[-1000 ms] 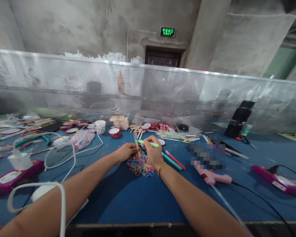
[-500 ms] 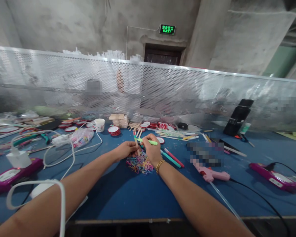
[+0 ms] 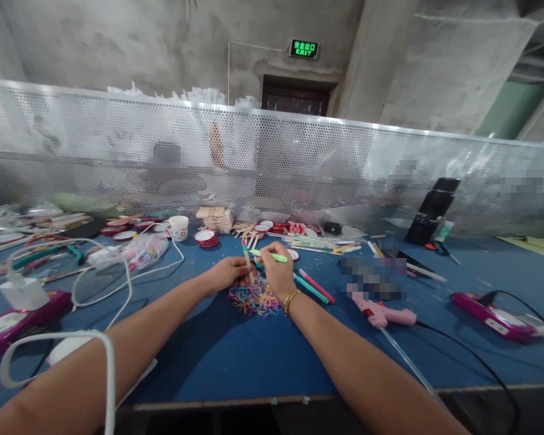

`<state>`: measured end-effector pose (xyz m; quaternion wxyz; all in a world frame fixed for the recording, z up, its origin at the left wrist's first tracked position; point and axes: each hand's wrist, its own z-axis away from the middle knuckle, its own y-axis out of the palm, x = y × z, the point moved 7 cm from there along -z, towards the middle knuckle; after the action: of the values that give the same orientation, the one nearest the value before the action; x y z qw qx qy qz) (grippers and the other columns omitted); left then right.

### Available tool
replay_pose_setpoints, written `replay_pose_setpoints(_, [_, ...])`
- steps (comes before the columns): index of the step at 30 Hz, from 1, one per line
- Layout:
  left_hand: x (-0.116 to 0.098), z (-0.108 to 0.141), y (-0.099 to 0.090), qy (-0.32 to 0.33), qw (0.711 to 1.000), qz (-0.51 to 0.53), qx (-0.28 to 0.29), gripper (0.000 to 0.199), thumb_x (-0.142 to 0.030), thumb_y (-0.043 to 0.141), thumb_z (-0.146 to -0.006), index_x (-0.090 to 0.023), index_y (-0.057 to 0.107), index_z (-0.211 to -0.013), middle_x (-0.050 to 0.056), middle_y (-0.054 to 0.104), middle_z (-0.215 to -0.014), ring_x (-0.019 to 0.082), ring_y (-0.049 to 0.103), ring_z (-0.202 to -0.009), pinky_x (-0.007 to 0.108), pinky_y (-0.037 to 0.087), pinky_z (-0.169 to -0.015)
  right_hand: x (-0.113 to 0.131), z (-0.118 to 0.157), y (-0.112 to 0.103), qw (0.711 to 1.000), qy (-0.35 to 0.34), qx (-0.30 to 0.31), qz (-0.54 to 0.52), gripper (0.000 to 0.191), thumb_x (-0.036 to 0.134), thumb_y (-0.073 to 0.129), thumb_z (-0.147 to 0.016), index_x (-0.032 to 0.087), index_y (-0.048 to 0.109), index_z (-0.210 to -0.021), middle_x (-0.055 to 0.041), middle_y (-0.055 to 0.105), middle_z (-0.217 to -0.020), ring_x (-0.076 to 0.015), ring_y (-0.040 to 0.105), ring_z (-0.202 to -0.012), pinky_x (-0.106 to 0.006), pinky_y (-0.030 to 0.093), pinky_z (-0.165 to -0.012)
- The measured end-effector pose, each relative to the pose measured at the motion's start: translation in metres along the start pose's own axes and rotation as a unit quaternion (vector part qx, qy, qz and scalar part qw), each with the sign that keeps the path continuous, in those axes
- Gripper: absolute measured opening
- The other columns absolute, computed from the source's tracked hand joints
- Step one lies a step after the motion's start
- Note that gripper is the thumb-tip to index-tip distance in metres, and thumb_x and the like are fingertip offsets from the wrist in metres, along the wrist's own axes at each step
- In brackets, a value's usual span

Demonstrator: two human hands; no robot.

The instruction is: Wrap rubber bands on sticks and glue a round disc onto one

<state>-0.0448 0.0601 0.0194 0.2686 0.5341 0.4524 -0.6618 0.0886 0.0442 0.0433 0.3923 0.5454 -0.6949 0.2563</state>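
My left hand (image 3: 230,273) is closed on a wooden craft stick (image 3: 248,260), held upright, with red and green colour near its top. In my right hand (image 3: 277,272) is a light green marker (image 3: 276,257); its tip end lies against or very near the stick, too small to tell which. Below both hands lies a tangled heap of multicoloured rubber bands (image 3: 254,303). Just right of my right wrist, a teal marker (image 3: 312,290) and a red marker (image 3: 318,286) lie side by side on the blue table (image 3: 236,368).
A pink glue gun (image 3: 383,313) with its cord is at right, near a purple power strip (image 3: 494,317). White cable (image 3: 111,362) loops by my left forearm. Behind stand a paper cup (image 3: 178,228), stacked wooden sticks (image 3: 215,219), red-rimmed discs (image 3: 206,238) and a perforated metal screen (image 3: 294,163).
The whole view has shifted slightly, so things sit a little further left and up. Both hands keep their grips; the marker stays by the stick, whose upper part shows more red and green.
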Motion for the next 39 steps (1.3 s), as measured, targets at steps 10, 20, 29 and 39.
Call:
replay_pose_setpoints(10, [0.0013, -0.0014, 0.0004, -0.005, 1.000, 0.013, 0.011, 0.050, -0.062, 0.070, -0.063, -0.014, 0.063, -0.076, 0.000, 0.060, -0.064, 0.008, 0.048, -0.053, 0.021, 0.031, -0.051, 0.0036, -0.0001, 0.0003, 1.000, -0.010, 0.002, -0.006, 0.015, 0.025, 0.049, -0.076, 0.020, 0.048, -0.063, 0.0036, 0.055, -0.060, -0.0120, 0.050, -0.059, -0.025, 0.041, -0.061])
replay_pose_setpoints(20, [-0.0006, -0.0005, 0.0003, -0.002, 1.000, 0.006, 0.012, 0.048, -0.060, 0.068, -0.066, -0.014, 0.062, -0.074, 0.000, 0.059, -0.064, 0.009, 0.048, -0.054, 0.021, 0.030, -0.050, 0.0055, -0.0007, 0.0003, 1.000, -0.015, 0.010, -0.012, 0.013, 0.024, 0.050, -0.076, 0.020, 0.048, -0.063, 0.0049, 0.054, -0.059, -0.0112, 0.050, -0.058, -0.023, 0.041, -0.059])
replay_pose_setpoints(29, [-0.0003, -0.0005, -0.0010, -0.008, 1.000, 0.006, -0.002, 0.046, -0.058, 0.070, -0.064, -0.014, 0.060, -0.072, 0.000, 0.060, -0.063, 0.009, 0.049, -0.053, 0.022, 0.031, -0.051, 0.0055, 0.0010, 0.0041, 0.999, -0.013, 0.028, -0.021, 0.013, 0.023, 0.051, -0.075, 0.020, 0.048, -0.062, 0.0052, 0.052, -0.058, -0.0109, 0.048, -0.055, -0.023, 0.039, -0.057])
replay_pose_setpoints(39, [0.0030, -0.0019, -0.0022, -0.003, 1.000, 0.013, 0.004, 0.044, -0.056, 0.067, -0.068, -0.014, 0.062, -0.078, 0.000, 0.060, -0.063, 0.009, 0.049, -0.053, 0.022, 0.030, -0.051, 0.0050, 0.0009, 0.0032, 0.999, 0.006, 0.023, -0.039, 0.010, 0.023, 0.050, -0.074, 0.020, 0.049, -0.065, 0.0048, 0.055, -0.058, -0.0114, 0.049, -0.056, -0.023, 0.040, -0.057])
